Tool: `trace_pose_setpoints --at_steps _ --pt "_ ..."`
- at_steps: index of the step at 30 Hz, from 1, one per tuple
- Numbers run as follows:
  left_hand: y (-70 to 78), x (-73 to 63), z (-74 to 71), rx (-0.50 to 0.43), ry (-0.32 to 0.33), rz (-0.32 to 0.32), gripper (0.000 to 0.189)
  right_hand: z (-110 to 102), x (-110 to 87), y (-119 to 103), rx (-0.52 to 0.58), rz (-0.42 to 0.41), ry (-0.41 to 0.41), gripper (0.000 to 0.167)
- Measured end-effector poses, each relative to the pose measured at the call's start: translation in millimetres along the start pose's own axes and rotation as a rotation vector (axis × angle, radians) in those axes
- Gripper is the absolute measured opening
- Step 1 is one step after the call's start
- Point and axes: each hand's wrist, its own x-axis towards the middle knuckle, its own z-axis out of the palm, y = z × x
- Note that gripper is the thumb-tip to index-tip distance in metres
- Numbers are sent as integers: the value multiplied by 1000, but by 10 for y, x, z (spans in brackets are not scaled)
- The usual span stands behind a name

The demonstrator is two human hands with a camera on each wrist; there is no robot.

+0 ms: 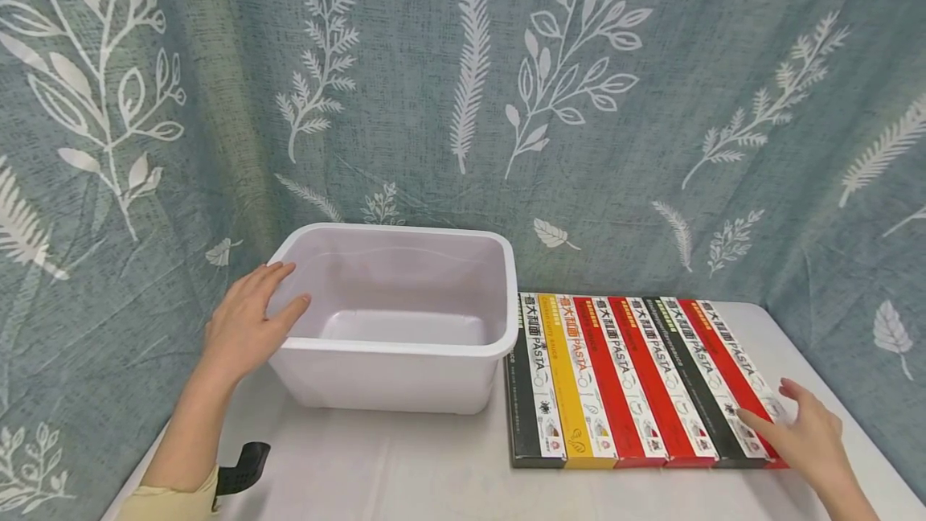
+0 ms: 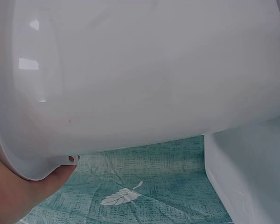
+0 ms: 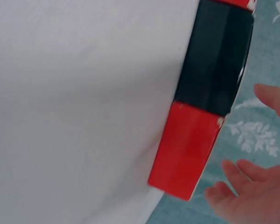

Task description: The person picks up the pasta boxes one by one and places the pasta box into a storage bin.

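Note:
My left hand (image 1: 246, 320) lies at the left rim of a white plastic bin (image 1: 391, 380), thumb spread apart from the fingers. The left wrist view shows the same hand (image 2: 18, 191) against the rim beside the bin's smooth outer wall (image 2: 144, 79). At the right end of a row of pasta boxes my right hand (image 1: 806, 432) is held with thumb and fingers apart, nothing between them. Nearest to it are a red pasta box (image 1: 731, 360) and a black pasta box (image 1: 698, 376). In the right wrist view, this hand (image 3: 252, 186) appears beside their red and black ends.
More pasta boxes lie flat side by side: a yellow box (image 1: 567, 392), red ones and another black box (image 1: 531, 432) close to the bin. All stand on a white table (image 1: 405, 473). A leaf-patterned curtain (image 1: 405, 103) encloses the back and sides.

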Motion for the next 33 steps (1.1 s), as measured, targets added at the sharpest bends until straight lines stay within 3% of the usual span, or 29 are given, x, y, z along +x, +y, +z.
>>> trace_pose_setpoints --at_steps 3,9,13,18,29,33 --pt "0 -6 -5 0 -2 -5 61 -9 -1 82 -43 -17 -26 82" --pt "-1 -15 -2 3 -1 -11 62 -31 42 213 -58 90 -180 92" --pt "-2 -16 -1 6 3 -10 62 -34 63 290 -46 88 -229 95" --pt "-8 -18 -3 2 4 -9 61 -44 67 350 -43 81 -269 95" --pt "1 -14 -6 7 -5 -17 62 -41 31 416 -64 177 -327 98" --pt "1 -11 -9 2 0 -13 62 -47 38 408 -92 127 -307 91"
